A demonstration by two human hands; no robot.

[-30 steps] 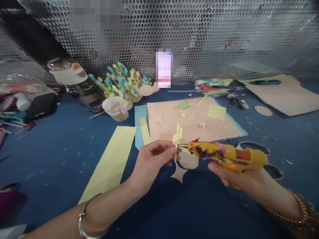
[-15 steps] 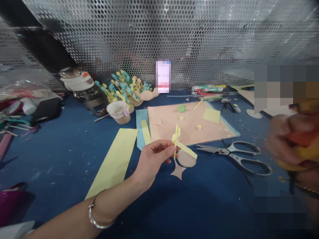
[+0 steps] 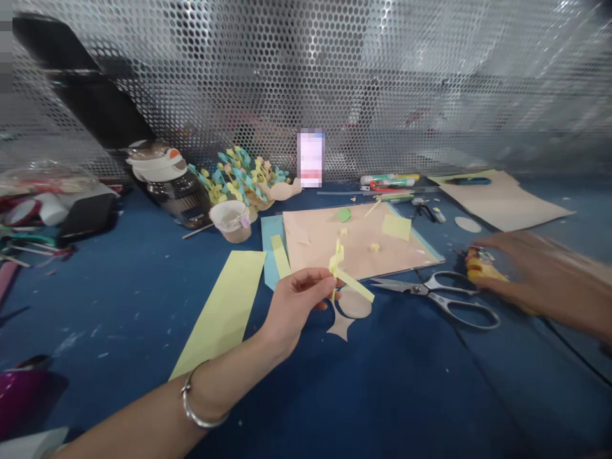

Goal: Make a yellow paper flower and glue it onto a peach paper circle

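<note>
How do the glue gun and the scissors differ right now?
The glue gun is mostly yellow, while the scissors are grey.
The glue gun is partly covered by the right hand, whereas the scissors show almost completely.
The glue gun looks blurred; the scissors look sharper, lying flat on the blue table.
Both are tools on the right side of the view.

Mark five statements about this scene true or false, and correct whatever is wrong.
1. The left hand holds a yellow paper strip. True.
2. A red watch circles the left wrist. False: it is a silver bracelet.
3. The right hand is at the yellow glue gun, near the scissors. True.
4. A green paper piece lies on the pink sheet. True.
5. The scissors lie left of the left hand. False: they lie to its right.
</note>
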